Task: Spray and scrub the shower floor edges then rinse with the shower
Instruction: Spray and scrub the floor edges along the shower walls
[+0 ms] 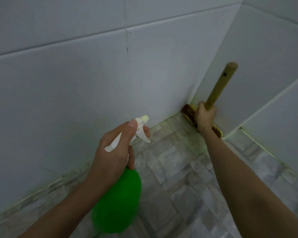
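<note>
My left hand (pixel 113 150) grips the neck of a green spray bottle (pixel 117 201) with a white trigger head (pixel 141 127); its nozzle points toward the left wall's floor edge. My right hand (pixel 205 117) grips the wooden handle (pixel 220 85) of a scrub brush. The brush head (pixel 189 112) lies along the foot of the right wall, in the far corner of the grey tiled shower floor (pixel 175 177). My hand partly hides the brush head.
White tiled walls (pixel 93 83) meet at the corner ahead. Yellowish grime lines the floor edges (pixel 50 184) on the left and along the right wall (pixel 272 155). A raised step in the right wall juts out near the brush.
</note>
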`<state>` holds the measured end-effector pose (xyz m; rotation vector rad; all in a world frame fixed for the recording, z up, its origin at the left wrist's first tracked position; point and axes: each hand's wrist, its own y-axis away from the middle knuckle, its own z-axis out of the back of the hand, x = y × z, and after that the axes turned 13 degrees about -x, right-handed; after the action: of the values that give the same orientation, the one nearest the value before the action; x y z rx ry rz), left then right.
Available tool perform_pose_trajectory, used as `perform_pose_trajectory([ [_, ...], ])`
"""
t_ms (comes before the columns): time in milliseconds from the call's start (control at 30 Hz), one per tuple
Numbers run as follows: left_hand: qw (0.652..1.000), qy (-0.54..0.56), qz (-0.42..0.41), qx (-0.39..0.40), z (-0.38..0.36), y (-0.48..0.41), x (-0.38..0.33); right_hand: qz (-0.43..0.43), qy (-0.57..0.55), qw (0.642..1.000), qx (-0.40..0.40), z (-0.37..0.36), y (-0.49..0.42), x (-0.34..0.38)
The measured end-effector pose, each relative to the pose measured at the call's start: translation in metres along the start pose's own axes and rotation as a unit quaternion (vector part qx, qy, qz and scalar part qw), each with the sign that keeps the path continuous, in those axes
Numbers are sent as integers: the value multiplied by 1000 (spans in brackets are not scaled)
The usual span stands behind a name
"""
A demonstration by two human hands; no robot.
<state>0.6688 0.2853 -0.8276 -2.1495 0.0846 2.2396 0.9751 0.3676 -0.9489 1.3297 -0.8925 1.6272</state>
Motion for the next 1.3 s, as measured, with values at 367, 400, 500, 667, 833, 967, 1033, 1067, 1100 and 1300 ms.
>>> perform_pose_trajectory([
  [367,999,11,-7,45,-18,-10,6,-4,-53,988,-146,46,17,-5],
  [400,999,7,-7,47,-20,-10,7,3,-53,990,-134,33,14,0],
  [500,999,2,-13,46,-26,-11,11,27,-24,996,-82,-6,16,18],
  [667,998,12,-7,54,-33,-20,5,-1,-26,987,-161,35,5,-5],
  [833,997,-9,-13,74,-46,-25,6,-18,-37,983,-178,21,-4,6],
  [967,996,-10,-21,83,-51,-27,3,-8,-53,990,-129,-8,0,17],
  [1033,996,-3,-17,87,-51,-30,-2,-41,-39,988,-145,16,5,11],
  [1067,996,0,-16,87,-51,-32,-4,-46,-44,984,-167,29,7,8],
  [1100,996,3,-13,86,-52,-33,-6,-36,-49,981,-186,40,7,7],
  [1300,997,17,-3,72,-59,-37,-6,11,-47,990,-134,-2,-2,17],
])
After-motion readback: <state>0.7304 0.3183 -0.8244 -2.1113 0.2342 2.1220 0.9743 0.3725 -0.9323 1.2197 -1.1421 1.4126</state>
